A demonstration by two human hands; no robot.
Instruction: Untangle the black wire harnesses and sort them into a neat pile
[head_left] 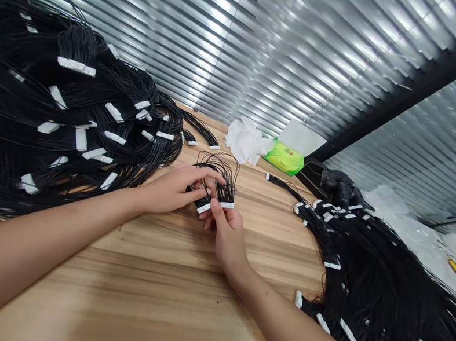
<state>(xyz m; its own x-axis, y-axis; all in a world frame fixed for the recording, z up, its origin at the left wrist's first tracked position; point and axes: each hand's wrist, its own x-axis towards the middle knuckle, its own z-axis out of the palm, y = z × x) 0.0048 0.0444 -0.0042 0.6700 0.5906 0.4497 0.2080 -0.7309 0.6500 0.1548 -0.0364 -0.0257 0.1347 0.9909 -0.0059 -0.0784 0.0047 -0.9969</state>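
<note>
Wire bundle (220, 178) lay between palms, long axis running away from white connector (227, 205); left hand (176, 188) closed over wires, right hand (225, 238) nearer, pinching connector.

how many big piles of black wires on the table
2: one pile at the left of the table, the other pile at the right. A smaller bunch sits between the left hand and right hand.

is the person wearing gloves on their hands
No, the left hand and right hand are bare, both gripping a small bunch of black wires.
</note>
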